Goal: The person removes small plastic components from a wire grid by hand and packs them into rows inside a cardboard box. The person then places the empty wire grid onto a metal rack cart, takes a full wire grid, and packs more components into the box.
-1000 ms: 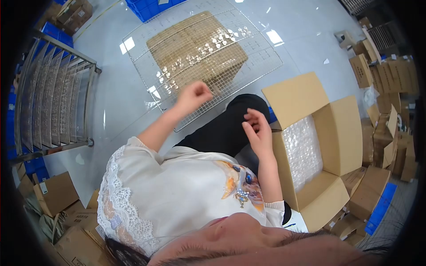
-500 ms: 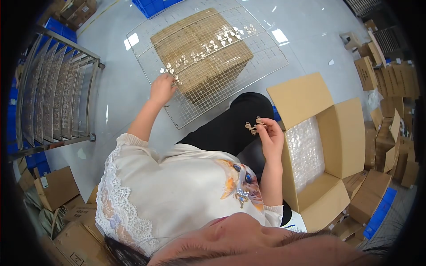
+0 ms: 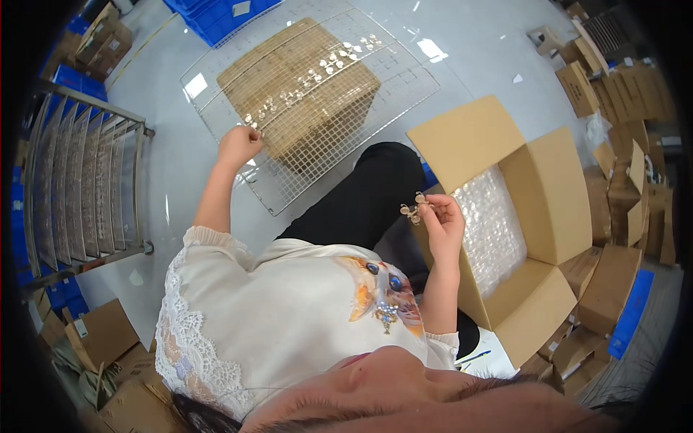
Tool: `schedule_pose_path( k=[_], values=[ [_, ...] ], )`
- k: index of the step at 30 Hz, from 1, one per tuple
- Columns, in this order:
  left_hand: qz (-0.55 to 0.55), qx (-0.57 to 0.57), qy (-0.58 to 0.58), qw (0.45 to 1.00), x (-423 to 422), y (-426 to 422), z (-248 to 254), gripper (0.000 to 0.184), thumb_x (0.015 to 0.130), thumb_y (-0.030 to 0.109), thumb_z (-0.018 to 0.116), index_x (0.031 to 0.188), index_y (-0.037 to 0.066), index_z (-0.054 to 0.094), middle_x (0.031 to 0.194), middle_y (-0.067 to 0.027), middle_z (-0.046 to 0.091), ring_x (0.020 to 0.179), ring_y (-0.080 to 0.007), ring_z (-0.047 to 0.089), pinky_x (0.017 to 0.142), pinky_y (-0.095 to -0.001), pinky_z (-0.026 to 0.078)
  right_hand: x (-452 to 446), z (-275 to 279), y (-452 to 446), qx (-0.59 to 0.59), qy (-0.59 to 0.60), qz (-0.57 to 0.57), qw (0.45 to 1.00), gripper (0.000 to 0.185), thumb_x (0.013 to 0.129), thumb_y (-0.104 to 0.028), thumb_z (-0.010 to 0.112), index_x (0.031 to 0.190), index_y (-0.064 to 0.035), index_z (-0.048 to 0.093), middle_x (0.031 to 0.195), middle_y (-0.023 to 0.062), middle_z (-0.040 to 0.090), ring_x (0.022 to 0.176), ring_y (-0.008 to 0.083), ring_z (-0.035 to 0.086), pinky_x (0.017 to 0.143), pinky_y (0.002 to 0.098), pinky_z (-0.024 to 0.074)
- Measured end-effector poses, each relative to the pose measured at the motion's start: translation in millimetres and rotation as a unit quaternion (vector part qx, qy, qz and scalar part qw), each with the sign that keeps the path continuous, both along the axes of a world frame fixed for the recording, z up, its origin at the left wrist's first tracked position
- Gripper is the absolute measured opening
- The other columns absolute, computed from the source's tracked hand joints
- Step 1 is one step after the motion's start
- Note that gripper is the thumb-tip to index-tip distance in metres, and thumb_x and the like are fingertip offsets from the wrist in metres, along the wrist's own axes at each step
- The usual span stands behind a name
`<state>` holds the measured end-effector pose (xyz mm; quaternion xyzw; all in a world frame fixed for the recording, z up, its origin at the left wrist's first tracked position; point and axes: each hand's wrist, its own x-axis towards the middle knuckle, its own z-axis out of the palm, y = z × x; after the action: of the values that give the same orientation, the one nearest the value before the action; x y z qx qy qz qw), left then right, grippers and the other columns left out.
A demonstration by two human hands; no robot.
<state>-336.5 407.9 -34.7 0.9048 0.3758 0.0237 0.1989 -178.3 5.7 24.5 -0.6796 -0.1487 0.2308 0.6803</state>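
Observation:
My right hand (image 3: 442, 220) pinches one or more small branched pieces with round clear discs (image 3: 413, 209), held up beside the open carton. My left hand (image 3: 241, 145) is at the near left end of a wire mesh rack (image 3: 317, 148), its fingers closed at a similar small piece, mostly hidden by the fingertips. A row of such disc pieces (image 3: 310, 79) runs diagonally across the rack toward the far right. The rack lies on top of a brown cardboard box (image 3: 263, 68).
An open carton (image 3: 545, 195) with bubble wrap (image 3: 491, 231) inside stands at my right. A metal trolley (image 3: 141, 191) with several upright mesh racks is at the left. Blue crates (image 3: 216, 18) stand at the back; stacked cardboard boxes (image 3: 606, 303) fill the right side.
The view has shifted, so the rack appears further left. My left hand's fingers have curled closed at the row's near end. My right hand still holds its pieces, now turned slightly.

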Motion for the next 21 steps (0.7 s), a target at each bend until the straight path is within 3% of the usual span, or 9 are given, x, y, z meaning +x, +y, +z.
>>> schedule_pose_path(
  k=[2,3,5,8,10,11,16,21],
  values=[
    [0.034,-0.196,-0.103,0.975,11.3,-8.8,3.1,0.009,0.076,0.012,0.066,0.081,0.005,0.069,0.072,-0.0043,0.067,0.065,-0.0151,0.061,0.061,-0.0261,0.049,2.2,4.2,-4.6,0.019,0.016,0.004,1.000,0.016,0.086,0.003,0.062,0.101,-0.0011,0.060,0.087,0.0062,0.065,0.074,0.0099,0.059,0.067,0.0197,0.0481],
    [0.028,-0.315,-0.181,0.931,21.1,-19.9,2.0,0.009,0.078,0.011,0.065,0.083,0.004,0.069,0.073,-0.0046,0.068,0.066,-0.0113,0.060,0.061,-0.0229,0.048,3.4,6.5,-5.4,0.035,0.028,0.010,0.999,0.017,0.085,0.003,0.063,0.101,-0.0013,0.060,0.086,0.0063,0.065,0.073,0.0100,0.059,0.067,0.0198,0.0482],
    [-0.047,-0.491,-0.226,0.840,51.8,-77.2,28.0,0.011,0.081,0.006,0.064,0.090,0.001,0.068,0.081,-0.0068,0.069,0.068,-0.0114,0.063,0.063,-0.0208,0.049,3.5,18.0,-0.4,0.065,0.044,0.020,0.997,0.018,0.084,0.004,0.063,0.101,-0.0010,0.060,0.088,0.0064,0.064,0.073,0.0101,0.058,0.066,0.0198,0.0481],
    [-0.145,-0.616,-0.205,0.746,87.3,-144.0,52.0,0.013,0.082,0.004,0.063,0.094,0.000,0.067,0.085,-0.0088,0.070,0.070,-0.0129,0.064,0.065,-0.0210,0.050,7.4,30.4,4.8,0.132,0.004,0.064,0.989,0.017,0.081,0.005,0.065,0.097,-0.0002,0.061,0.097,0.0068,0.058,0.071,0.0104,0.058,0.064,0.0193,0.0475],
    [-0.219,-0.693,-0.170,0.665,106.2,-176.3,57.4,0.015,0.082,0.001,0.061,0.096,-0.001,0.066,0.087,-0.0110,0.070,0.073,-0.0143,0.064,0.067,-0.0217,0.051,7.8,44.7,0.2,0.096,-0.021,0.042,0.994,0.016,0.080,0.005,0.066,0.095,-0.0001,0.062,0.099,0.0069,0.056,0.070,0.0103,0.057,0.064,0.0194,0.0471],
    [-0.251,-0.726,-0.152,0.622,114.1,-188.7,59.0,0.016,0.082,0.000,0.061,0.097,-0.002,0.066,0.088,-0.0120,0.070,0.074,-0.0150,0.065,0.069,-0.0221,0.051,8.2,48.3,-4.9,0.069,-0.040,0.050,0.996,0.014,0.080,0.005,0.066,0.092,0.0001,0.062,0.102,0.0069,0.055,0.068,0.0103,0.057,0.063,0.0194,0.0468],
    [-0.304,-0.762,-0.081,0.566,140.0,-227.3,64.2,0.018,0.083,-0.001,0.059,0.099,-0.003,0.065,0.089,-0.0121,0.069,0.076,-0.0159,0.065,0.070,-0.0224,0.051,11.0,46.3,-32.6,0.048,-0.069,-0.012,0.996,0.013,0.079,0.004,0.066,0.091,-0.0002,0.062,0.097,0.0062,0.057,0.064,0.0098,0.055,0.060,0.0196,0.0453],
    [-0.289,-0.771,-0.077,0.563,155.5,-260.6,62.4,0.016,0.083,-0.002,0.059,0.098,-0.003,0.065,0.088,-0.0103,0.069,0.076,-0.0147,0.064,0.069,-0.0217,0.051,10.8,50.0,-62.1,0.061,-0.026,-0.057,0.996,0.013,0.079,0.003,0.067,0.091,-0.0005,0.063,0.096,0.0062,0.059,0.060,0.0089,0.052,0.057,0.0193,0.0431]
  ],
)
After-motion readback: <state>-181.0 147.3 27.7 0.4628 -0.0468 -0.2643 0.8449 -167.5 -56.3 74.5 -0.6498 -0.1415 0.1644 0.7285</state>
